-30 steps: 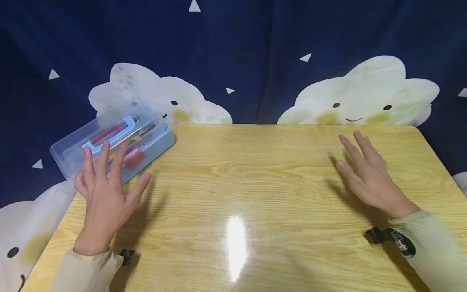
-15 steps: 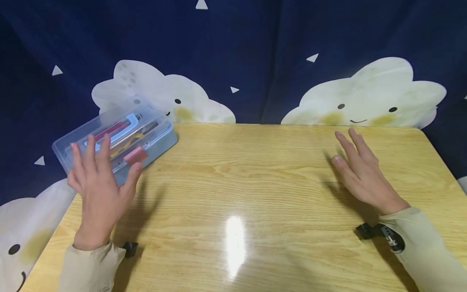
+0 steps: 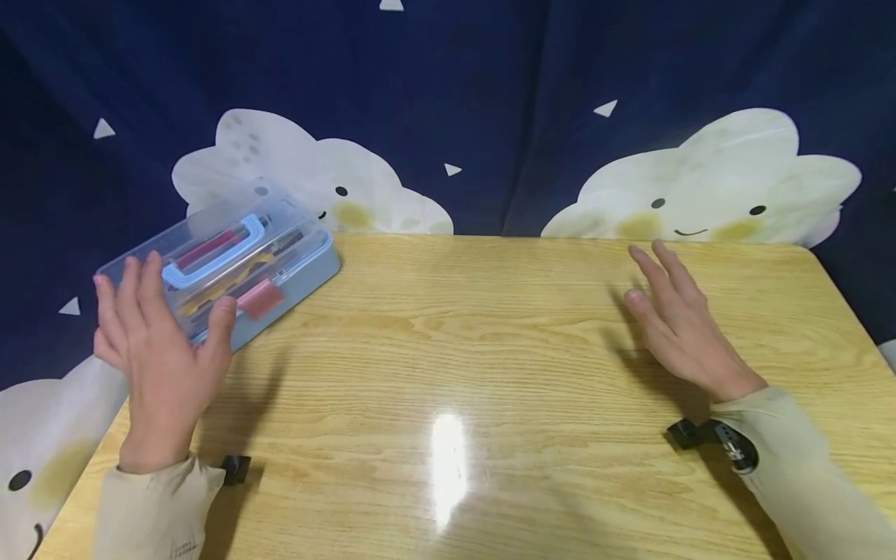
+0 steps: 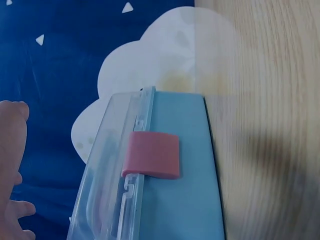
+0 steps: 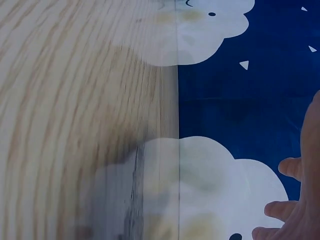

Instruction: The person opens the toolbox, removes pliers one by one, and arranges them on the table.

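A pencil case [image 3: 304, 284] lies at the table's far left corner, with a light blue base, a clear closed lid, a pale blue handle [image 3: 218, 268] and a pink latch [image 3: 260, 299]. Through the lid show a dark red stick-shaped item and several pens or pencils. My left hand [image 3: 157, 365] is spread at the case's near left end; whether it touches the lid I cannot tell. In the left wrist view the latch [image 4: 152, 155] faces up and fingers [image 4: 11, 145] show at the left edge. Over the table's right side, my right hand [image 3: 686, 334] hovers, holding nothing.
The wood-grain table [image 3: 448, 350] reaches back to a dark blue curtain [image 3: 490, 117] printed with white clouds. A bright light reflection [image 3: 448, 467] lies on its front middle. Black wrist devices [image 3: 731, 445] sit at the sleeves.
My left hand has shifted left along the case, uncovering more of its handle. My right hand has drifted slightly left and away from me. The case stays in place, closed.
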Available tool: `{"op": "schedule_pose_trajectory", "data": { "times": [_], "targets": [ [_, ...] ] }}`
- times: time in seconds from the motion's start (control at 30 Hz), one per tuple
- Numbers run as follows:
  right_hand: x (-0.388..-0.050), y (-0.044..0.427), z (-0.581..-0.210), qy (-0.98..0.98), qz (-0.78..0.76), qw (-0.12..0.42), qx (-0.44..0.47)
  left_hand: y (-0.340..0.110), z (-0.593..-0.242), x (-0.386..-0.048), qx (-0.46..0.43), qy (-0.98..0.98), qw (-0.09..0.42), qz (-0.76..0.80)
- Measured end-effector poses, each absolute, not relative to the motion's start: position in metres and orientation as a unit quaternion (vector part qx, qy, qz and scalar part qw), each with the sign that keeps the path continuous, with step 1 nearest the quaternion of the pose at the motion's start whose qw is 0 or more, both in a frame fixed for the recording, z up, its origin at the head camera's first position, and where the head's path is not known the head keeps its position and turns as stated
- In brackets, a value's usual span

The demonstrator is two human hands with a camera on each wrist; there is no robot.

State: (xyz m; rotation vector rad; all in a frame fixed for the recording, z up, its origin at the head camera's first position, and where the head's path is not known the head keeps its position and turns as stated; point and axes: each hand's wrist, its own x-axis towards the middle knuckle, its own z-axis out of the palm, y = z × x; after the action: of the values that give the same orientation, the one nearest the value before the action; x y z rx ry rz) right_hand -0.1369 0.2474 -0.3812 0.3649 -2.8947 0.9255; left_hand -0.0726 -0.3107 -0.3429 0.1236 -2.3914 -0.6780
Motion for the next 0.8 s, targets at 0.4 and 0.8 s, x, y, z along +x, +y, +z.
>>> {"op": "schedule_pose_trajectory", "data": {
  "times": [0.4, 0.8],
  "targets": [
    [-0.145, 0.230, -0.380, -0.933, 0.326, 0.052, 0.140, -0.330, -0.352, -0.077, 0.084, -0.891, 0.358, -0.266],
    [-0.154, 0.211, -0.382, -0.928, 0.330, 0.062, 0.160, -0.354, -0.363, -0.081, 0.151, -0.895, 0.314, -0.278]
  ]
}}
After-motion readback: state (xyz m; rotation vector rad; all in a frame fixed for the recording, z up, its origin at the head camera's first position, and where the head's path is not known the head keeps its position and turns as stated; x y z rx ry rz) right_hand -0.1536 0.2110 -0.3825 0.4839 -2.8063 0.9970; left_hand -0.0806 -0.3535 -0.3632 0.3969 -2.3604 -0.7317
